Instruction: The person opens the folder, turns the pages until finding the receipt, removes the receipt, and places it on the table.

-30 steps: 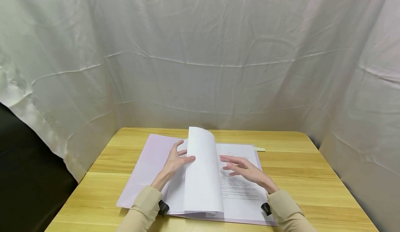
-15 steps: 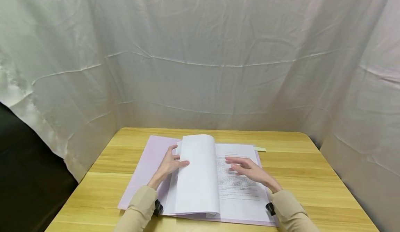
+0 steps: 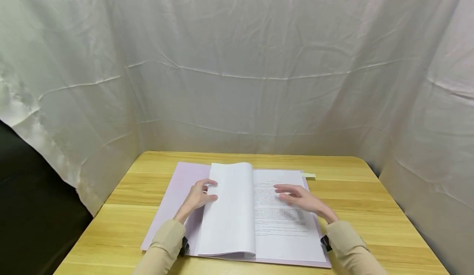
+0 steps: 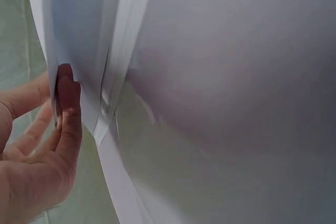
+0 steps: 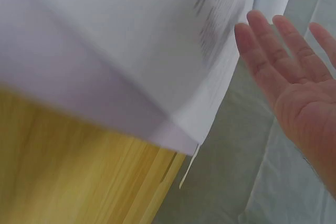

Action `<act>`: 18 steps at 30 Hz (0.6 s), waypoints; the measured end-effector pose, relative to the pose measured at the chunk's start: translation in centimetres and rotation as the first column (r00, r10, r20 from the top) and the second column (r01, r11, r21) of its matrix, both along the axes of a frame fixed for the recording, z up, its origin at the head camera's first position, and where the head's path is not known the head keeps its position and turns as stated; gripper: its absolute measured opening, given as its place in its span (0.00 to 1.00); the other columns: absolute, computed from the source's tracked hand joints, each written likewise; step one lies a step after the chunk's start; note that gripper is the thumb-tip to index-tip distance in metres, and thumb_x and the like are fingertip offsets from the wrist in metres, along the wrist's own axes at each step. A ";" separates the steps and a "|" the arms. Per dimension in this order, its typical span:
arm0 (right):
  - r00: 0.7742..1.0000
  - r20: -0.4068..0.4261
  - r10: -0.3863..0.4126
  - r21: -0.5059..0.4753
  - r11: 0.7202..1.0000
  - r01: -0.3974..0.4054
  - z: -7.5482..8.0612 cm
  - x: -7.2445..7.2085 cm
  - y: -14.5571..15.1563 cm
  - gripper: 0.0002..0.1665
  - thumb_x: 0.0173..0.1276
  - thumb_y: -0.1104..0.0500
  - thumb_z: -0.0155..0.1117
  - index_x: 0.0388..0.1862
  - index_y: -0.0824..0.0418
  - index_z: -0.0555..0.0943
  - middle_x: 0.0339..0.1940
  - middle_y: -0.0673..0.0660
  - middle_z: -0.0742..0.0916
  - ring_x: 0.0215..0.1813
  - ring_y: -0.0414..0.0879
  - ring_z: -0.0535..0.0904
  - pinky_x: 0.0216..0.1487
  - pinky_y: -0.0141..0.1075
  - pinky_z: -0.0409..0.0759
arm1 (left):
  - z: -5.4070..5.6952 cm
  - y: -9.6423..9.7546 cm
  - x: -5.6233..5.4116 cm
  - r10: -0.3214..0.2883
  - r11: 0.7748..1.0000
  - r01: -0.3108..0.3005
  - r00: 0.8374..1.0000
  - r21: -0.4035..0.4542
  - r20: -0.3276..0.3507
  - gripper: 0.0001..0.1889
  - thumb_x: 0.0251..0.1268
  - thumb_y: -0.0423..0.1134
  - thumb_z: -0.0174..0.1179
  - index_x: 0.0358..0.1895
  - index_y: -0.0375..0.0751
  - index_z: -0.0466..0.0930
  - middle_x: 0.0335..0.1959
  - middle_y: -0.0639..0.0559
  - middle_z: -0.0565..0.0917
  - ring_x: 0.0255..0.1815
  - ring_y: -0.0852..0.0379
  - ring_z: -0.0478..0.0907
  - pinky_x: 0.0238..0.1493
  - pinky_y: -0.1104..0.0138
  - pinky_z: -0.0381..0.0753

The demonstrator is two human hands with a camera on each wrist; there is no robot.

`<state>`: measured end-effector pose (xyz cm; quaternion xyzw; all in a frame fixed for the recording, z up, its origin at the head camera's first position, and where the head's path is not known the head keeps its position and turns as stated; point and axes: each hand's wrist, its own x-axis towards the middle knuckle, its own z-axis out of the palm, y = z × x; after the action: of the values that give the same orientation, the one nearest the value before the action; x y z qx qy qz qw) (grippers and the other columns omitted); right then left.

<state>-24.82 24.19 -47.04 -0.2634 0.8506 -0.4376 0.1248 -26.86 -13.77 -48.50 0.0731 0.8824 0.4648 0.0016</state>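
Observation:
A lilac folder [image 3: 187,180] lies opened out on the table with white sheets in it. My left hand [image 3: 196,196] pinches the left edge of a turned white sheet [image 3: 229,209], which curves up from the middle of the folder. In the left wrist view, the fingers of the left hand [image 4: 50,124] lie on both sides of the paper's edge. My right hand [image 3: 301,199], its fingers relaxed and holding nothing, is over the printed page [image 3: 277,225] on the right. The right wrist view has the right hand [image 5: 299,72] spread beside that page's edge.
A pale tab [image 3: 309,175] sticks out from the folder's top right corner. The folder rests on a wooden table [image 3: 363,209]. Grey-white curtains [image 3: 244,69] hang behind and at both sides, with something black [image 3: 33,201] at the far left.
My left hand has moved left and slightly down, bringing the turned sheet over and lower toward the left side. The right hand has drifted right, away from the sheet.

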 end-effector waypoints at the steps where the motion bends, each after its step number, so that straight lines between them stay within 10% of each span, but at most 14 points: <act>1: 1.000 -0.022 -0.004 0.014 1.000 0.004 0.0 -0.1 0.1 0.29 0.80 0.56 0.53 0.73 0.69 0.69 0.68 0.71 0.78 0.69 0.68 0.75 0.65 0.50 0.80 | -0.1 0.0 0.0 -0.002 1.000 0.002 1.000 -0.021 -0.008 0.20 0.52 0.28 0.72 0.51 0.36 0.84 0.58 0.30 0.82 0.53 0.37 0.81 0.45 0.52 0.85; 9: 0.994 -0.055 -0.096 0.071 0.992 0.100 -0.6 -1.5 1.7 0.29 0.77 0.56 0.57 0.70 0.71 0.70 0.67 0.74 0.78 0.65 0.67 0.78 0.64 0.55 0.80 | -0.2 -0.2 0.1 -0.035 0.991 0.036 0.999 -0.128 0.005 0.18 0.55 0.27 0.69 0.52 0.36 0.85 0.57 0.31 0.82 0.54 0.36 0.80 0.51 0.46 0.84; 18: 0.979 -0.102 -0.178 0.175 0.965 0.194 -1.6 -4.0 3.1 0.29 0.73 0.57 0.62 0.67 0.72 0.73 0.63 0.75 0.80 0.60 0.67 0.79 0.62 0.60 0.78 | -0.6 0.0 0.3 -0.063 0.987 0.070 0.997 -0.143 0.051 0.21 0.56 0.24 0.67 0.56 0.33 0.82 0.59 0.24 0.78 0.21 0.58 0.62 0.30 0.67 0.75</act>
<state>-28.82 27.30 -48.63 -0.1880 0.9130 -0.3553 0.0704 -26.54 -13.82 -49.07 0.0916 0.9106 0.4008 0.0428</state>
